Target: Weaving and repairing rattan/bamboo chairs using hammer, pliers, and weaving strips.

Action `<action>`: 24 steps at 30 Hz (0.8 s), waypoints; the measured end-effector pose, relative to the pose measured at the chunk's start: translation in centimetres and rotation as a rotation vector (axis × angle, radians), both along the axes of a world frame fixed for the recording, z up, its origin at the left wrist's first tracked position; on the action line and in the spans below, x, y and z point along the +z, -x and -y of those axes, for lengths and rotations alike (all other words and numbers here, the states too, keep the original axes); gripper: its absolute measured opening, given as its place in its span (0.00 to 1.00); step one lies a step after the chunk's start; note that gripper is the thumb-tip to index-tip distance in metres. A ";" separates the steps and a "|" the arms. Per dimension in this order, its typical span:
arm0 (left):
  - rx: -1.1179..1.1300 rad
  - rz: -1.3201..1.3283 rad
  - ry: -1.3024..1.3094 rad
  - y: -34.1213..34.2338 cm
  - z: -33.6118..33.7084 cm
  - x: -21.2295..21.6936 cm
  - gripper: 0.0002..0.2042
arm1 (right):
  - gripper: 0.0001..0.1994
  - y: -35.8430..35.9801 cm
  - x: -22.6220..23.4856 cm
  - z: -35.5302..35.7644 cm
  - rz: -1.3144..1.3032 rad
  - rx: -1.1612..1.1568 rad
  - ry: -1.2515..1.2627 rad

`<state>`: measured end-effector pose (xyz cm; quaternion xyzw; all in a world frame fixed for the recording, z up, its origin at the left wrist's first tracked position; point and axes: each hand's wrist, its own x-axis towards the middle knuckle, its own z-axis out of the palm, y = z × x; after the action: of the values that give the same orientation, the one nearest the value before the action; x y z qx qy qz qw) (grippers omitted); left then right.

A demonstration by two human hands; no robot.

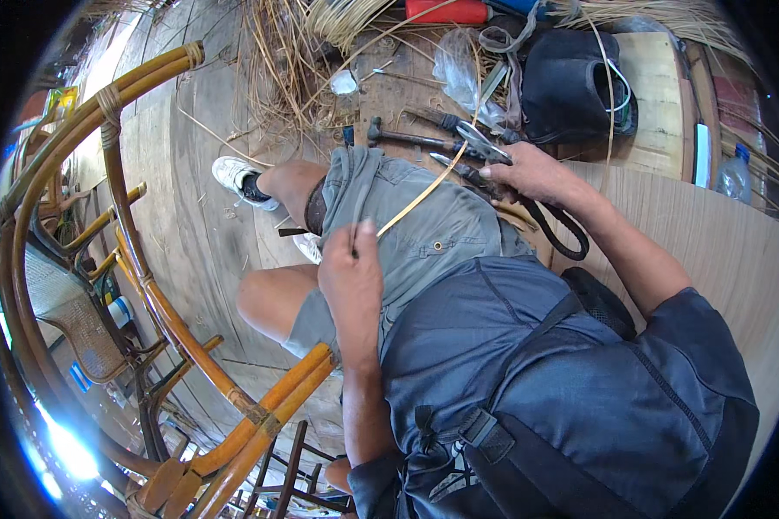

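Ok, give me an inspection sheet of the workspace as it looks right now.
Surface: wooden floor, littered with cane scraps.
Job's things: thin cane strip running between both hands.
Clutter: hammer, pliers, black bag, cane bundle, plastic bottle.
Grippers: left hand pinches the strip; right hand holds its far end.
Cables: black strap under the right wrist.
Surroundings: rattan chair frame to the left.

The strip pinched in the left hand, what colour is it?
Pale yellow-tan strip, held by the left hand; the head view shows it.
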<state>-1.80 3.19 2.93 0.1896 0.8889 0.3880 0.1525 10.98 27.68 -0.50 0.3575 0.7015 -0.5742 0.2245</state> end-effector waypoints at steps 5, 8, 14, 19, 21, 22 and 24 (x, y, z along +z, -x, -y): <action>-0.157 0.370 0.294 0.3 -0.7 -1.6 0.11 | 0.19 -1.5 -2.7 0.6 0.099 0.127 0.080; 0.013 0.610 -0.063 -0.2 0.5 -2.9 0.11 | 0.21 -1.4 -1.7 1.0 0.127 0.305 0.017; 0.182 0.941 -0.174 0.1 1.5 -2.1 0.10 | 0.25 -0.9 -1.3 2.1 0.015 0.385 -0.112; 0.247 1.008 -0.245 0.1 1.6 -1.9 0.10 | 0.24 -0.2 -0.6 2.3 -0.020 0.429 -0.151; 0.257 0.996 -0.250 0.0 1.5 -1.9 0.10 | 0.24 0.1 0.5 2.4 -0.029 0.456 -0.169; 0.263 1.009 -0.275 0.0 1.5 -1.9 0.10 | 0.24 0.4 1.3 2.5 0.009 0.482 -0.147; 0.264 1.019 -0.303 0.0 1.0 -1.9 0.10 | 0.25 1.5 3.1 2.6 0.126 0.522 -0.057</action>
<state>-1.81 2.22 1.01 -0.1156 0.6531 0.5702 0.4847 9.51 25.11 2.65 0.2057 0.7703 -0.4535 0.3983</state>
